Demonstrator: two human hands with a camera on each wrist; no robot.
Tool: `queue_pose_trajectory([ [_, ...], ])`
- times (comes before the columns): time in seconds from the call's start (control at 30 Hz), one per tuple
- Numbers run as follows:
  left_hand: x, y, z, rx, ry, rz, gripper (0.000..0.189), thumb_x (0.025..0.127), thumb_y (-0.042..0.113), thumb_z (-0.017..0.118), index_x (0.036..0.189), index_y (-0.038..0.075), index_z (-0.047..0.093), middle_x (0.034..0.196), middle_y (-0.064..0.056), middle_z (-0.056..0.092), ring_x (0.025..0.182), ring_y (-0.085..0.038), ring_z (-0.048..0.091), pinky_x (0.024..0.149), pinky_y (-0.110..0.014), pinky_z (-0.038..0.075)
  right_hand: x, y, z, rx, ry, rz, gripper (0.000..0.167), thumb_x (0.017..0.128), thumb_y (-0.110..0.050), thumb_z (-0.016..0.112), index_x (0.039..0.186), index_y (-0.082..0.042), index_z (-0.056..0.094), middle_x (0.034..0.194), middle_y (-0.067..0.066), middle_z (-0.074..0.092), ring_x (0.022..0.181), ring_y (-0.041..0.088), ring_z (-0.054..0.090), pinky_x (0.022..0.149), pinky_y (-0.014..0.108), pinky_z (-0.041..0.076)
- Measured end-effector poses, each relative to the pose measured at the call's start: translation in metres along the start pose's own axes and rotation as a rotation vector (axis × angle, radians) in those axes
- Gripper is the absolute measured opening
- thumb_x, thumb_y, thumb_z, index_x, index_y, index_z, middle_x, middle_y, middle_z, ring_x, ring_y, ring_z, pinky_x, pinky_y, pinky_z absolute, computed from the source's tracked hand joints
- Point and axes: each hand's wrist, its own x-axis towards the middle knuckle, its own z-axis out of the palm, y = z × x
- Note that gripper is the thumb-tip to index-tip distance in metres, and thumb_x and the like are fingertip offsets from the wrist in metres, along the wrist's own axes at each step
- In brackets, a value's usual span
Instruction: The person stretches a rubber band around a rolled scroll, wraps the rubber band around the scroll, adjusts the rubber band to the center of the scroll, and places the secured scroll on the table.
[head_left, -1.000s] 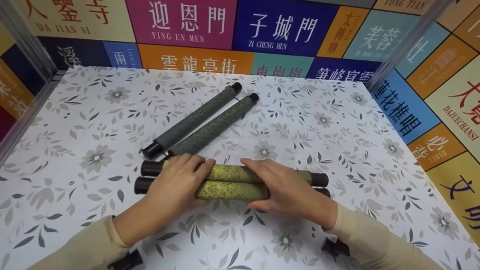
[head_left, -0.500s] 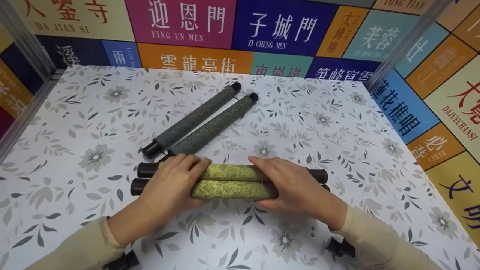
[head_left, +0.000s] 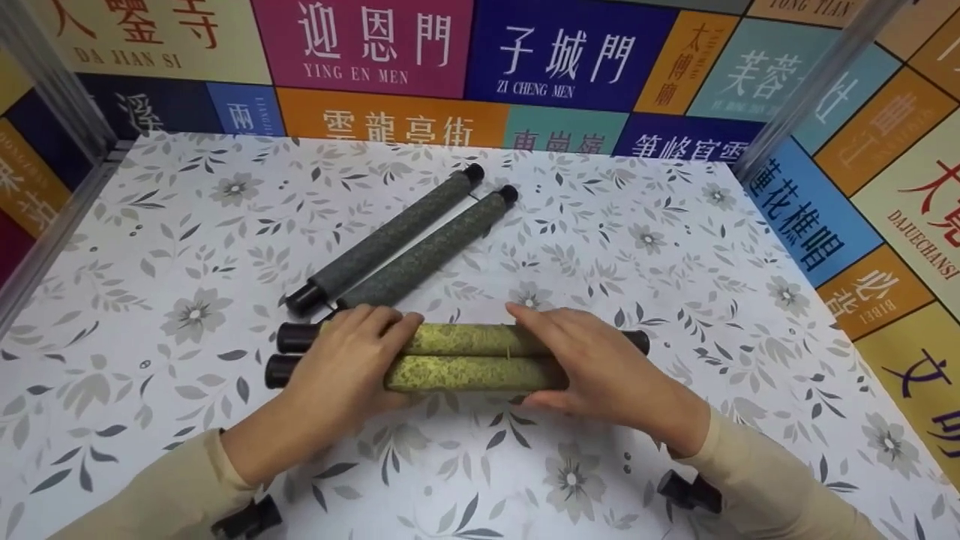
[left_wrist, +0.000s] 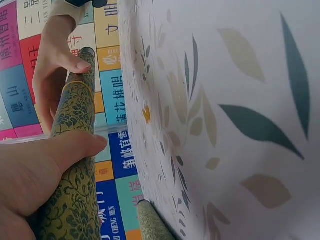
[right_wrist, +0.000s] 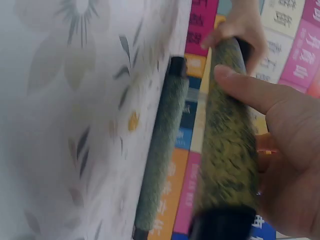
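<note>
A yellow-green brocade scroll, its two rolls side by side with black end knobs, is held level above the near middle of the table. My left hand grips its left part, fingers over the far roll and thumb on the near side. Toward the other end my right hand holds it between fingers and thumb, covering much of that end. A thin yellow band circles one roll near the right hand in the left wrist view. Just beyond lies a dark green scroll, its two rolls slightly apart.
The table wears a white cloth printed with grey flowers and leaves. Colourful panels with lettering stand behind it and along the right side. Clear upright edges rise at the back corners.
My right hand has slid rightward along the yellow-green scroll, baring more of the rolls between the hands. The thin band now sits further left. The dark green scroll has stayed put.
</note>
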Motion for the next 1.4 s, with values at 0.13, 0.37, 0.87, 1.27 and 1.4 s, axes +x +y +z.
queue_pose_trajectory([
  [0.13,-0.001,0.0,0.0,-0.012,-0.026,-0.011,0.089,0.056,0.044,0.093,0.132,0.009,0.06,0.114,-0.009,0.068,0.102,-0.026,0.063,0.097,-0.047,0.053,0.002,-0.002,0.005,0.006,0.022,-0.031,0.1,0.071,-0.048,0.084,0.152,-0.012,0.035,0.13,0.007,0.064,0.12,0.023,0.062,0.107,0.041,0.049],
  [0.37,0.004,0.012,0.002,0.006,-0.017,0.021,0.085,0.058,0.041,0.091,0.129,0.008,0.061,0.111,-0.009,0.067,0.1,-0.026,0.062,0.096,-0.045,0.053,0.015,-0.017,0.019,0.084,0.097,-0.066,0.1,0.069,-0.05,0.085,0.15,-0.013,0.039,0.129,0.003,0.066,0.116,0.019,0.064,0.101,0.036,0.054],
  [0.87,0.006,-0.002,0.008,-0.046,-0.004,-0.052,0.089,0.057,0.042,0.093,0.133,0.009,0.059,0.114,-0.009,0.068,0.103,-0.027,0.063,0.096,-0.047,0.053,0.006,0.011,0.01,-0.007,0.018,0.038,0.095,0.07,-0.05,0.084,0.148,-0.013,0.043,0.132,0.008,0.063,0.119,0.025,0.062,0.105,0.044,0.051],
  [1.27,0.016,-0.024,0.019,-0.092,-0.095,-0.101,0.094,0.063,0.054,0.086,0.136,0.003,0.056,0.11,-0.014,0.066,0.098,-0.031,0.063,0.092,-0.047,0.055,0.012,0.053,0.019,0.085,0.025,0.049,0.087,0.07,-0.049,0.085,0.143,-0.015,0.052,0.133,0.007,0.063,0.122,0.027,0.061,0.106,0.046,0.049],
  [1.4,0.014,-0.031,0.027,-0.099,-0.126,-0.116,0.087,0.065,0.051,0.086,0.131,0.001,0.058,0.105,-0.014,0.067,0.092,-0.031,0.064,0.084,-0.046,0.057,0.013,0.068,0.024,0.122,-0.011,0.071,0.087,0.07,-0.047,0.085,0.144,-0.017,0.051,0.136,0.007,0.061,0.125,0.028,0.058,0.109,0.049,0.046],
])
